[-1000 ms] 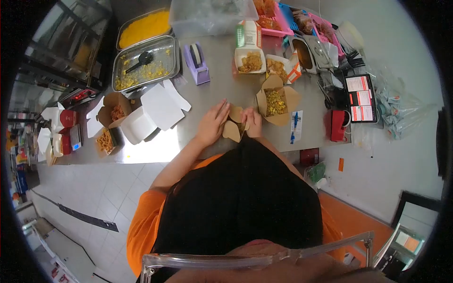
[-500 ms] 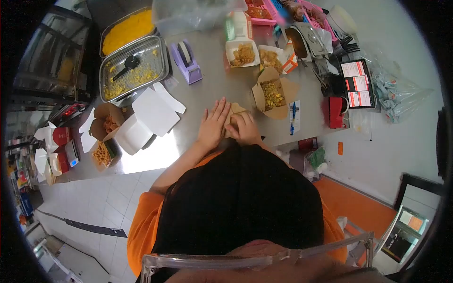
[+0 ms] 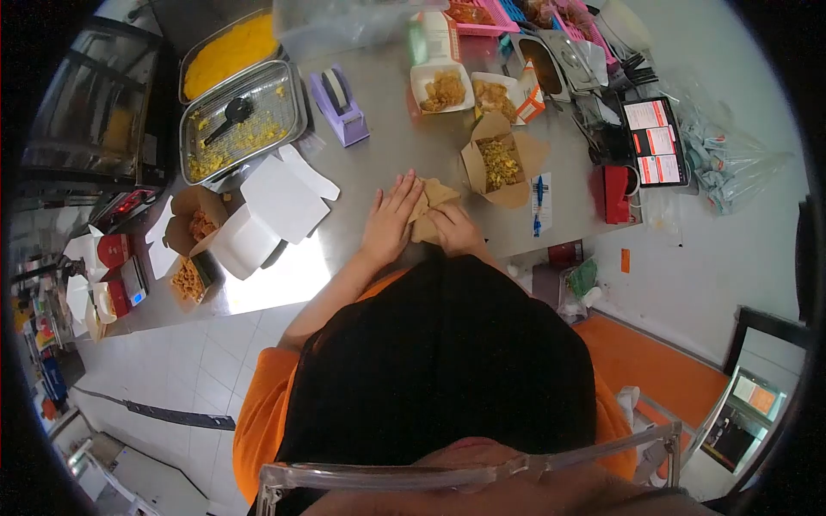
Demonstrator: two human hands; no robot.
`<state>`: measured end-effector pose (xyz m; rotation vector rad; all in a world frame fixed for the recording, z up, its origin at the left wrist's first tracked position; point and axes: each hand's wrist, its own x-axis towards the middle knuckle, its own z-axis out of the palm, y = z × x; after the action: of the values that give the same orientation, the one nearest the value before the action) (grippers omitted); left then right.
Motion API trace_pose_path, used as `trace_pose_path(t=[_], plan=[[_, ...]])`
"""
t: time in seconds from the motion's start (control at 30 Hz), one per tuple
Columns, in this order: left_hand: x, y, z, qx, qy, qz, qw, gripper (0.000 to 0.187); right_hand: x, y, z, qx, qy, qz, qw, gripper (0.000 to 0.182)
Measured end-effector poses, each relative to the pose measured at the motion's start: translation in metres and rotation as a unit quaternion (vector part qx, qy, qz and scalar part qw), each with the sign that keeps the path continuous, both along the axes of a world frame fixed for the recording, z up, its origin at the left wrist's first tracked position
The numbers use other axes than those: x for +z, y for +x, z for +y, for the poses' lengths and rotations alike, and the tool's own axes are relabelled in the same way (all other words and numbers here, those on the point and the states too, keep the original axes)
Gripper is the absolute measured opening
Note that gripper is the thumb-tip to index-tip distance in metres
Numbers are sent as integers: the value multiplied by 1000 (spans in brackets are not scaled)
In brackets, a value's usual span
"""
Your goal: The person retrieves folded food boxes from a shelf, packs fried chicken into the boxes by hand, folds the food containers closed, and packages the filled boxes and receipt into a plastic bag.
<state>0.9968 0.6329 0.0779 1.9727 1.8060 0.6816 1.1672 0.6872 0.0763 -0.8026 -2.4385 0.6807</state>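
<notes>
A small brown cardboard food box (image 3: 424, 229), with its flaps partly raised, lies between my hands near the counter's front edge. My left hand (image 3: 389, 221) rests along its left side, fingers stretched out and fingertips touching the card. On the right side, the bent fingers of my right hand (image 3: 458, 230) grip the card; their tips are partly hidden. Just beyond my right hand stands an open brown box (image 3: 499, 166) holding yellow, crumbly food. To the left of my hands sits an open white carton (image 3: 274, 211).
A purple tape dispenser (image 3: 344, 112) stands behind. Metal trays with a black scoop (image 3: 234, 119) and yellow food (image 3: 231, 57) are at back left. Boxes of fried food (image 3: 444, 90) stand at the back. A tablet (image 3: 656, 144), red dispenser (image 3: 616, 199) and blue pen (image 3: 538, 206) are right.
My right hand has shifted slightly right and toward me. More of the small brown box shows between my hands, its flaps spread wider. My left hand has stayed nearly in place.
</notes>
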Motion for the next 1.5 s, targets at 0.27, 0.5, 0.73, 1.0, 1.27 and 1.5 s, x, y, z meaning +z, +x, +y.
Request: trace_pose_path(t=[0.27,0.5,0.73,1.0,1.27,1.5], plan=[[-1,0,1,-8,-2,-12,1000,66,-12,-1,4,-21,-50,28,998,22],[-3,0,1,-29,24,-60,997,63,-3,-24,3,-126,13,9,992,27],[-11,2,-1,-37,54,-84,994,55,-16,-27,21,-64,-23,58,996,22],[-10,6,-3,-7,64,-108,992,56,-9,-23,21,-11,14,4,1000,19],[-13,6,-6,-12,88,-104,991,56,-13,-28,19,-91,39,-1,995,23],[-10,5,-7,-5,70,-129,989,61,13,-8,4,-22,-23,-20,999,21]])
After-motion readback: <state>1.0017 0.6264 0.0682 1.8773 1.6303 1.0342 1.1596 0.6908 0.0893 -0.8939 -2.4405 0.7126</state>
